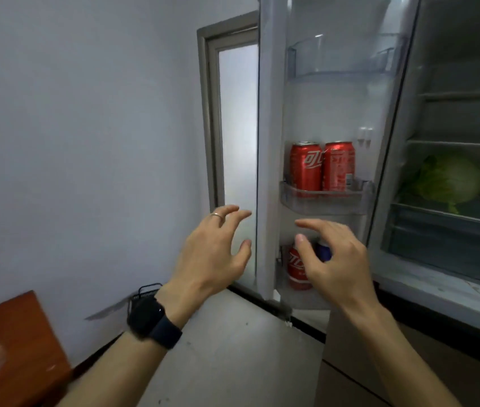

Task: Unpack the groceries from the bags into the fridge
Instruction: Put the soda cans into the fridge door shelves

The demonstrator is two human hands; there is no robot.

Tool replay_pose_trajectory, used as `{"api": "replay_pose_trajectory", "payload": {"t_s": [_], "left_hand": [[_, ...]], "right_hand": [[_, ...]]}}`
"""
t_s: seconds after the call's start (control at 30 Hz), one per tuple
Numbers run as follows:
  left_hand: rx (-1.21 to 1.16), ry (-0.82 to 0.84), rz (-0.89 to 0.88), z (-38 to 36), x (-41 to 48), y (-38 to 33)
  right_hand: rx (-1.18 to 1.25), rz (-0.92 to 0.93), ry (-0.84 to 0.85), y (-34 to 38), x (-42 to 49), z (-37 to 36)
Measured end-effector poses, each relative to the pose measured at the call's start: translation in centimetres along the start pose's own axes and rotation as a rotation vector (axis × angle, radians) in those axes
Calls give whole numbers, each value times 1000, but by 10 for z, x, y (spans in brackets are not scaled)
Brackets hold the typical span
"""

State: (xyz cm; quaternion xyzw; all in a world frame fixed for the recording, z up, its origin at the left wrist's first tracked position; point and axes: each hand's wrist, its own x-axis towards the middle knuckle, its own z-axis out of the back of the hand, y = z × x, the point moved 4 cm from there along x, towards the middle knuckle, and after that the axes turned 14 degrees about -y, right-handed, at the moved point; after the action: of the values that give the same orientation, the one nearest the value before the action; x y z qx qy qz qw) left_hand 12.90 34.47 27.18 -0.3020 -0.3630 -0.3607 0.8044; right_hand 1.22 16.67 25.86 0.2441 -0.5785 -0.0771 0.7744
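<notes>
From my end I'm seeing a plain pale wall (71, 142) taking up most of the left side. A grey door frame (205, 113) is standing at its right end. The frosted glass panel (237, 127) inside it is glowing softly, and I'm not making out anything through it. Down in the bottom left, the corner of a reddish-brown wooden top (18, 348) is poking into view. A small black wire thing (148, 290) is sitting low against the wall, can't tell what it is. The floor (233, 348) is looking pale grey and a bit speckled, with a dark skirting strip (92, 361) running along the wall's foot.
</notes>
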Motion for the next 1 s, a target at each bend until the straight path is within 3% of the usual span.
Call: {"api": "replay_pose_trajectory", "payload": {"t_s": [0.2, 0.43, 0.77, 1.0], "left_hand": [[133, 136, 231, 45, -133, 112], [384, 288, 412, 166, -290, 230], [562, 358, 756, 343, -471, 346], [598, 354, 960, 409, -549, 411]], "right_hand": [[33, -1, 329, 63, -125, -90], [28, 14, 678, 191, -274, -188], [248, 163, 971, 383, -425, -274], [348, 258, 1130, 461, -494, -338]]}}
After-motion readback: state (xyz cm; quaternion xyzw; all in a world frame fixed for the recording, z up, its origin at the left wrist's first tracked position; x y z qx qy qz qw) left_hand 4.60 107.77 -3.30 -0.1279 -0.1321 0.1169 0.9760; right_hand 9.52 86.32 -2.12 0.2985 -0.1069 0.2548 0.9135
